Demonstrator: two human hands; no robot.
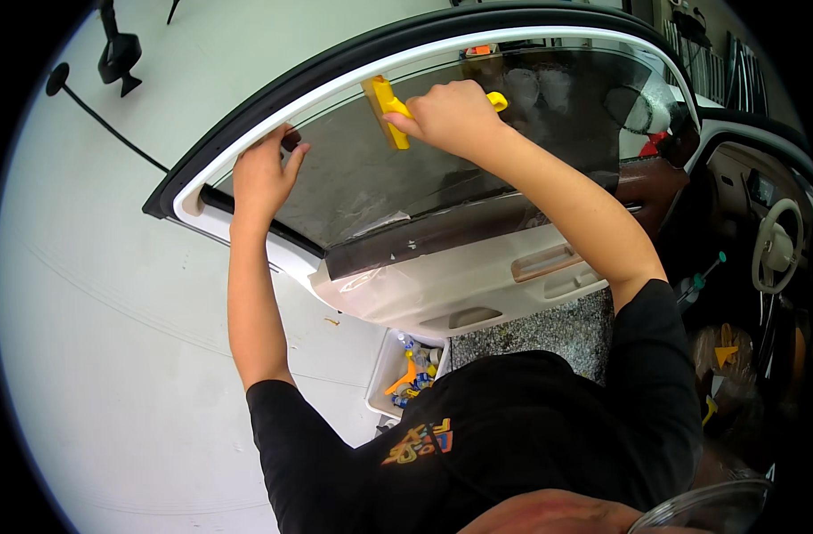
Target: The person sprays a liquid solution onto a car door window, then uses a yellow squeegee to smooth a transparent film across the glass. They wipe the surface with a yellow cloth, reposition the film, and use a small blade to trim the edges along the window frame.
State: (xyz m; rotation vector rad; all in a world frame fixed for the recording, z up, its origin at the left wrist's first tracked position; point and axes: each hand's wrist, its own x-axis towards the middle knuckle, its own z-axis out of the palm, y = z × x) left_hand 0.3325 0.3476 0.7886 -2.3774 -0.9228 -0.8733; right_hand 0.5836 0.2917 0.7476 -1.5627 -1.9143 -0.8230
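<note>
Head view, bin [382, 369] of items [408, 378], right hand [453, 116] gripping squeegee [390, 103], left hand [262, 173] at window [339, 182], grip unclear

White tub [381, 381]: below, between left hand [264, 176] and right hand [460, 117]; contains orange tool [411, 370]. Speckled floor [540, 340]: below right hand. Steering wheel [778, 249]: right of right hand, lower. Black fixture [120, 60]: left of left hand, higher.

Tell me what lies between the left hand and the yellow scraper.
In the head view, only a stretch of the dark window lies between the left hand and the yellow scraper; no separate object shows there.
</note>
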